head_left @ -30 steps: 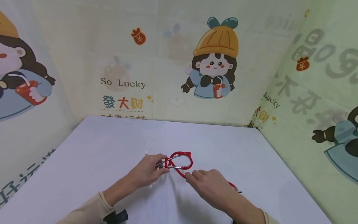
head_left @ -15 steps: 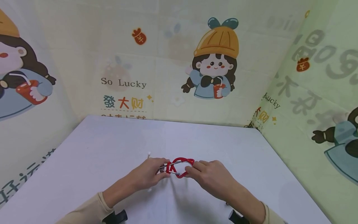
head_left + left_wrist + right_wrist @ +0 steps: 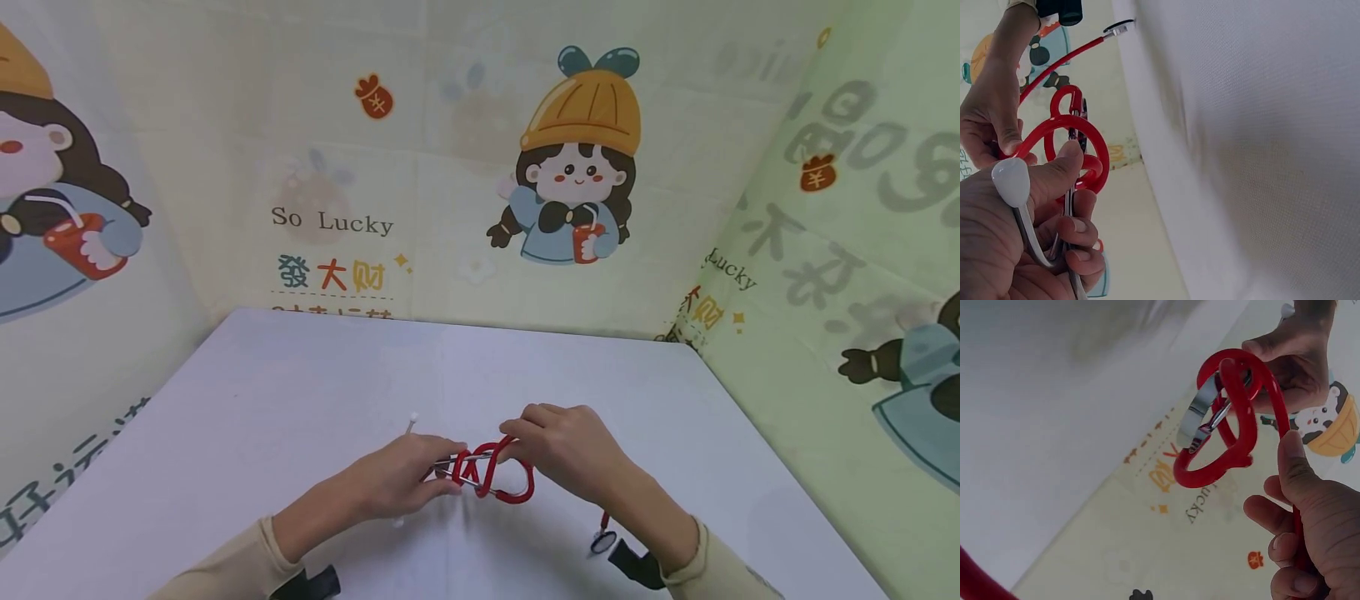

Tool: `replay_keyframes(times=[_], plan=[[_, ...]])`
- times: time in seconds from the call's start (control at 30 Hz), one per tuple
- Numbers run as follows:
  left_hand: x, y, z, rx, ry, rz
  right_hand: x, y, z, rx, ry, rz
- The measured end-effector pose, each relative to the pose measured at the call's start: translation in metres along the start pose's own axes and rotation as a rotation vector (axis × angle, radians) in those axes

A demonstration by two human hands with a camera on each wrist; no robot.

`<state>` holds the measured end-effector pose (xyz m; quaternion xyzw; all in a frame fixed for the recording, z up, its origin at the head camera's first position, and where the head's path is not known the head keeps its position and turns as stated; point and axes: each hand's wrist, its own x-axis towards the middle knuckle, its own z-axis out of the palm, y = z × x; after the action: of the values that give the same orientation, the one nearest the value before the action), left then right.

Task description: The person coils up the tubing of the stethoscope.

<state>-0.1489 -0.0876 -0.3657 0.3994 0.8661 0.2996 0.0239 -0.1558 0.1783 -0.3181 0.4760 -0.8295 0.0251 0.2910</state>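
Observation:
A stethoscope with red tubing [image 3: 514,499] is held up above the table between both hands. My left hand [image 3: 397,477] grips its metal ear tubes [image 3: 1070,203], with a white ear tip [image 3: 1011,181] standing out past the thumb. The tubing winds round the metal tubes in loops, clear in the right wrist view. My right hand [image 3: 570,450] pinches the tubing between thumb and fingers beyond the loops, at their upper right in the head view. From there the free length runs down to the chest piece [image 3: 603,542], hanging below the right wrist.
The white table [image 3: 337,367] spreads under both hands. Printed cloth [image 3: 450,183] with cartoon figures stands behind it and on both sides. Dark wrist camera parts [image 3: 636,567] hang below the forearms.
My right hand went to the near end of the loop, then up over its far side, carrying tubing across the metal tubes. The chest piece swung into view below. The left hand shifted slightly right.

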Motion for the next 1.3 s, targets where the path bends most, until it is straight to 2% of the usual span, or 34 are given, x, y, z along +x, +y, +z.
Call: replay_keyframes(times=[0.37,0.53,0.67,0.97,1.3], plan=[[-0.002,0.004,0.0,-0.096,-0.032,0.068,-0.003,0.012,0.01,0.08,-0.049,0.075],[-0.004,0.004,-0.001,-0.168,-0.053,0.07,-0.006,0.015,0.014,0.077,-0.066,0.057],[-0.005,0.004,-0.001,-0.205,-0.061,0.097,-0.007,0.015,0.018,0.085,-0.055,0.043],[-0.007,0.003,0.001,-0.246,-0.026,0.208,-0.009,0.012,0.021,0.123,-0.049,0.039],[-0.007,0.005,0.002,-0.304,0.022,0.259,-0.014,0.009,0.029,0.21,-0.12,0.111]])
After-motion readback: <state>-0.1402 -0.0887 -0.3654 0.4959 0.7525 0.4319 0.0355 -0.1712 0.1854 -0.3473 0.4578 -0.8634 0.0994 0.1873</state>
